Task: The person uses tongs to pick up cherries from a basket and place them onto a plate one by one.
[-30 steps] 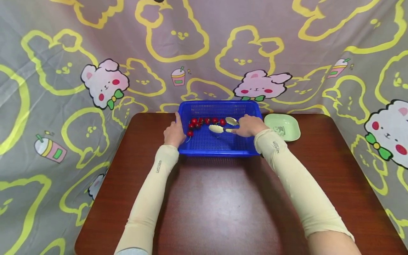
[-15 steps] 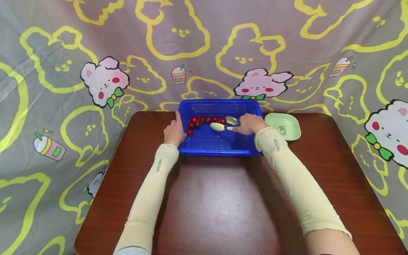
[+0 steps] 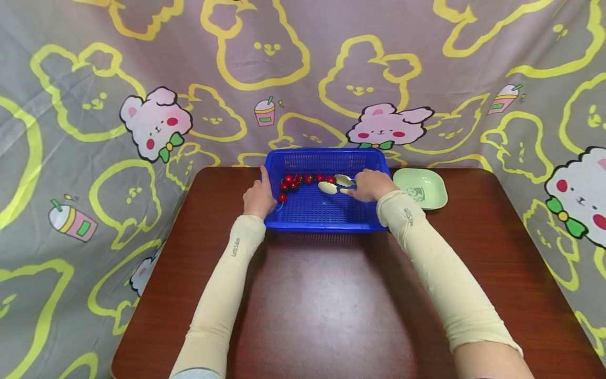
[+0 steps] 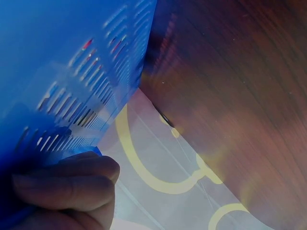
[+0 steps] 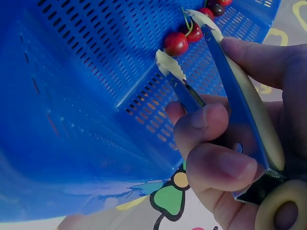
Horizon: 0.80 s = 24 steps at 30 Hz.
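Observation:
A blue plastic basket (image 3: 326, 226) with slotted walls stands at the back of the table. My left hand (image 3: 259, 199) grips its left side, the fingers (image 4: 72, 191) curled against the outer wall in the left wrist view. Inside, my right hand (image 3: 371, 185) holds a pair of tongs (image 5: 247, 103) with cream-coloured tips and metal arms. The tips are spread apart, one on either side of the rightmost cherry (image 5: 176, 44) as seen in the right wrist view. Several more red cherries (image 3: 289, 180), some with green stems, lie in a row along the basket's back and left.
A light green square dish (image 3: 433, 192) with a printed figure sits just right of the basket. The dark wooden table (image 3: 322, 305) stretches toward me. A patterned cloth (image 3: 312, 63) hangs close behind the table and at both sides.
The nearer tip of the tongs has shifted right, narrowing the gap between the tips by the rightmost cherry. My left hand, the basket and the dish have stayed put.

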{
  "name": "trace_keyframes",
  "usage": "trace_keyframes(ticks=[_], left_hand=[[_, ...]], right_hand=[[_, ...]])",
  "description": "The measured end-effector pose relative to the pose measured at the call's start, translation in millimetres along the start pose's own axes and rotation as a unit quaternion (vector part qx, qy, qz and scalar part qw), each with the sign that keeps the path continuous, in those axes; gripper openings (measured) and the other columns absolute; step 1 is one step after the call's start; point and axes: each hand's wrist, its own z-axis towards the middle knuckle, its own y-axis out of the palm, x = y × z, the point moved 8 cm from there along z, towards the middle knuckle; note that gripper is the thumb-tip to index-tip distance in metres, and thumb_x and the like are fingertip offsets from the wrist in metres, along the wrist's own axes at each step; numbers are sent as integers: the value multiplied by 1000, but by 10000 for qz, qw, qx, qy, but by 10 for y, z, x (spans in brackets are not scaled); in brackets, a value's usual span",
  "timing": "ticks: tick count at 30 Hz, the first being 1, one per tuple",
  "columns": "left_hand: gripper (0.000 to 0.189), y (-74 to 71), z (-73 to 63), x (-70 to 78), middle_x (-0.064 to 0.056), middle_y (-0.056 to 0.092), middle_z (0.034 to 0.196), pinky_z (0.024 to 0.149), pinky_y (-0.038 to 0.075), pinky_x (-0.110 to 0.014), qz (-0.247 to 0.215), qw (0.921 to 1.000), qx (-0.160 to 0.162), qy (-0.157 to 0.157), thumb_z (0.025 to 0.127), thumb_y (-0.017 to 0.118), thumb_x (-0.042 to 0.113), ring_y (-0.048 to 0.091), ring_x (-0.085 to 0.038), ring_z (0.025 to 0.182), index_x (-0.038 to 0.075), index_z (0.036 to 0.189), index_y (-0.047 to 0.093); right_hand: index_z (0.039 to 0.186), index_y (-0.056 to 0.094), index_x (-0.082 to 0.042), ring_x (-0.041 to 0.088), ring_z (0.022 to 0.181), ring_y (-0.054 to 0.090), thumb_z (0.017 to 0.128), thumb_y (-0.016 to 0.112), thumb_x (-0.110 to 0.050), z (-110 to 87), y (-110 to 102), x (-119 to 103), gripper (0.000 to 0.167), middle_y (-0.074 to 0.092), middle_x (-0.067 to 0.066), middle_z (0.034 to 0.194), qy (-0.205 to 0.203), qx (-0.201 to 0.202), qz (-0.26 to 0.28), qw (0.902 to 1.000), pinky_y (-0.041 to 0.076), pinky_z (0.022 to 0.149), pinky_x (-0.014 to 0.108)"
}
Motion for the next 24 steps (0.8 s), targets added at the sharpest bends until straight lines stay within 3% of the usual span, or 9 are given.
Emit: trace_keyframes(ticks=[7,13,24], left_hand=[[103,-29,-25,21,-28,61,132,87,57,-58,29,10000,73,41,90,75,16,69,-46,96,6,166,6],[102,-23,-40,18,-28,60,135,87,57,-58,96,10000,20,21,91,73,17,69,-47,98,6,166,5],[101,-13,-24,10,-27,59,136,87,57,-57,91,10000,-25,-8,92,72,18,69,-45,97,7,166,4]], right_hand=[[95,66,-4,30,93,59,101,61,-38,-7,-15,15,35,64,15,103,-25,60,-34,10000,53,87,52],[91,65,-5,28,85,58,102,61,-35,-10,-13,23,32,63,13,94,-73,83,-12,9999,53,81,50],[97,68,-5,33,94,64,103,61,-34,-17,-3,43,31,71,19,113,-8,58,19,10000,54,88,53]])
